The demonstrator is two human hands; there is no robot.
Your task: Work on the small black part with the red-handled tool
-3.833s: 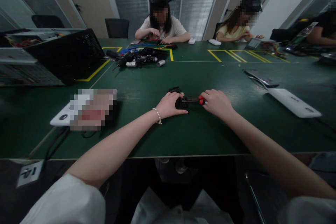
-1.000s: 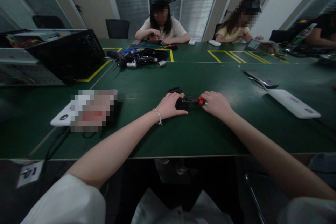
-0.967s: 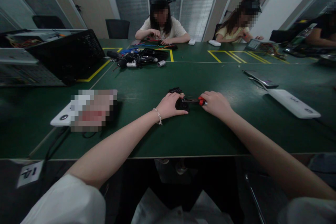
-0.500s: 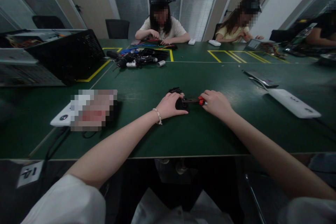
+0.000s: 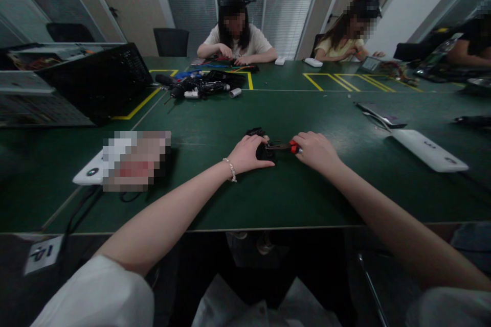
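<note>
On the green table (image 5: 268, 199) my left hand (image 5: 247, 154) is closed around a small black part (image 5: 264, 152) and presses it down. My right hand (image 5: 316, 150) grips a red-handled screwdriver (image 5: 292, 147) whose metal shaft lies level and points left into the black part. Just behind my left hand lies another small black piece (image 5: 255, 132). A bead bracelet sits on my left wrist.
A white device (image 5: 427, 149) and a flat dark slab (image 5: 381, 114) lie to the right. A blurred patch over a white device (image 5: 92, 172) sits left, with a black case (image 5: 95, 79) behind it. A pile of tools (image 5: 199, 85) lies mid-table. Three other people work at the far side.
Both hands stay in place on the black part and the screwdriver; only tiny shifts of the view show.
</note>
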